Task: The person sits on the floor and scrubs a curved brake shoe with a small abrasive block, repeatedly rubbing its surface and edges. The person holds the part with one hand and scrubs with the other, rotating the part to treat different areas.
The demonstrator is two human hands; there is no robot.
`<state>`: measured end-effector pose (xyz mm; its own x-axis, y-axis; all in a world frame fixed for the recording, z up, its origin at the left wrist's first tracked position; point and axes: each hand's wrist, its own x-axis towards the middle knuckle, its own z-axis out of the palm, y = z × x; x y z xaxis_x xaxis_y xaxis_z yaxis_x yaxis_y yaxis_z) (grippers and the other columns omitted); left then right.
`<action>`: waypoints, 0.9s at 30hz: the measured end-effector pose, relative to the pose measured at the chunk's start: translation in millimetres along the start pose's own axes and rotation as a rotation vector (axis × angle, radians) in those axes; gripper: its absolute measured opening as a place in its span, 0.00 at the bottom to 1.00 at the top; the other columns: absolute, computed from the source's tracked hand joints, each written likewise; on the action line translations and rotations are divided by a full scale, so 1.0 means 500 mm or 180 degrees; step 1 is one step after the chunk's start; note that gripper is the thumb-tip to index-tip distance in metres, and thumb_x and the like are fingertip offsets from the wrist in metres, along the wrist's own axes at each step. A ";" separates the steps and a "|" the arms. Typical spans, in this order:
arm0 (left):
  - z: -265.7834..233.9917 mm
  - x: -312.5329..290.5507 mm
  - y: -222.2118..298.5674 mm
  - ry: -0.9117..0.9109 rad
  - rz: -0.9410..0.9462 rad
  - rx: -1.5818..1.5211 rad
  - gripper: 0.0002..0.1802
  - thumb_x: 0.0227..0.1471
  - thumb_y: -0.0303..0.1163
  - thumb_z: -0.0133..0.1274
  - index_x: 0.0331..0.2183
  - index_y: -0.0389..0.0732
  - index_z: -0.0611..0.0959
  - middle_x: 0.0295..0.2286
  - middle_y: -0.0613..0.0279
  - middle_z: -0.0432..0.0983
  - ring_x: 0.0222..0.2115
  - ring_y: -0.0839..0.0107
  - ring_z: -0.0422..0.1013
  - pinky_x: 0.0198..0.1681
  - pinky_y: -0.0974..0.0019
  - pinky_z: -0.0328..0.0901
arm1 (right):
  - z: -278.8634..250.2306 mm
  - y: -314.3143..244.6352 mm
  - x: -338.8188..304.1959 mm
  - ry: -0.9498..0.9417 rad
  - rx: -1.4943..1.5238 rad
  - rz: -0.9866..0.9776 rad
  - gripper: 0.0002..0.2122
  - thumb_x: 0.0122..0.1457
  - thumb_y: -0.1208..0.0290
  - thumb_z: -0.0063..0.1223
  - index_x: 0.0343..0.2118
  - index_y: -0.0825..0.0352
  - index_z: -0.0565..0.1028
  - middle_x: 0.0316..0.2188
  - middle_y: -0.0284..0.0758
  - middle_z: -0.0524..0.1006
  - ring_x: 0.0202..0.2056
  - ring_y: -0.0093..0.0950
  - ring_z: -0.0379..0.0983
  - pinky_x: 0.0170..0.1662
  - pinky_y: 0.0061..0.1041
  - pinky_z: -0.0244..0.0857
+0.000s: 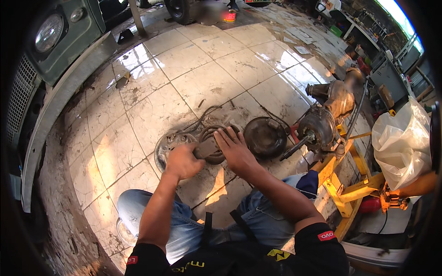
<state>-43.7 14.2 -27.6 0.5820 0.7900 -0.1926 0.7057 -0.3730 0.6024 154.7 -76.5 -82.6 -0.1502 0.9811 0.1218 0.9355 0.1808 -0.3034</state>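
My left hand (183,161) is closed on one end of a flat, brownish rectangular piece (207,148); its exact kind I cannot make out. Beside it, my right hand (236,151) lies with fingers stretched out over rusty, curved metal parts (212,132) that look like brake shoes. The palm hides some of them. Left of these, partly behind my left hand, a round metal plate (162,149) rests on the tiles. A dark round brake drum (264,137) sits just right of my right hand.
A greasy axle housing (338,99) rests at the right near a yellow metal stand (343,193). A clear plastic bag (400,138) hangs beyond it. On the left is a vehicle's front with a grey bumper (69,78). A red can (229,16) stands far off.
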 end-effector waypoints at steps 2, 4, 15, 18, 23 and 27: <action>0.013 0.000 -0.010 0.0108 -0.0012 -0.0015 0.28 0.34 0.37 0.57 0.42 0.37 0.82 0.34 0.42 0.79 0.37 0.47 0.75 0.43 0.54 0.69 | 0.000 -0.006 0.008 -0.0040 0.0073 0.0022 0.31 0.57 0.80 0.39 0.66 0.68 0.51 0.67 0.45 0.53 0.68 0.48 0.43 0.66 0.53 0.35; 0.008 -0.005 -0.011 0.0121 -0.0033 0.0093 0.30 0.35 0.40 0.57 0.44 0.38 0.81 0.36 0.42 0.79 0.39 0.48 0.75 0.46 0.54 0.69 | -0.008 -0.016 -0.005 -0.0086 0.0242 0.0025 0.31 0.57 0.80 0.38 0.66 0.67 0.51 0.67 0.44 0.53 0.68 0.47 0.43 0.66 0.53 0.35; 0.010 0.000 -0.010 0.0044 -0.0065 -0.0035 0.32 0.35 0.40 0.56 0.47 0.40 0.80 0.34 0.40 0.79 0.38 0.46 0.75 0.46 0.52 0.69 | -0.011 -0.015 0.007 -0.0062 0.0181 0.0195 0.33 0.52 0.84 0.38 0.66 0.66 0.54 0.66 0.44 0.55 0.68 0.46 0.45 0.66 0.52 0.38; 0.025 -0.008 -0.042 0.0399 -0.0083 -0.0089 0.32 0.36 0.41 0.57 0.47 0.39 0.80 0.34 0.41 0.79 0.38 0.47 0.75 0.45 0.52 0.69 | -0.021 -0.024 0.016 0.0069 0.0361 -0.0067 0.33 0.51 0.84 0.39 0.65 0.67 0.56 0.66 0.44 0.56 0.67 0.46 0.46 0.66 0.53 0.38; 0.010 0.000 -0.042 0.0957 -0.0095 -0.1004 0.27 0.37 0.37 0.58 0.44 0.38 0.81 0.34 0.43 0.80 0.37 0.49 0.76 0.43 0.55 0.70 | -0.045 0.017 -0.004 0.0529 0.0562 0.0089 0.41 0.41 0.89 0.44 0.65 0.68 0.56 0.65 0.46 0.56 0.68 0.44 0.46 0.68 0.46 0.40; 0.032 -0.012 0.008 0.0523 -0.0072 -0.0562 0.27 0.37 0.35 0.58 0.44 0.37 0.81 0.32 0.44 0.80 0.36 0.50 0.77 0.43 0.56 0.70 | -0.059 0.006 0.011 0.1023 0.0544 0.0039 0.32 0.55 0.77 0.48 0.65 0.65 0.56 0.64 0.44 0.58 0.67 0.45 0.47 0.67 0.46 0.40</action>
<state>-37.9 0.3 -36.6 0.4831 0.8712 -0.0878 0.6279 -0.2748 0.7281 165.9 -72.8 -55.2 -0.0057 0.9166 0.3997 0.8656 0.2047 -0.4571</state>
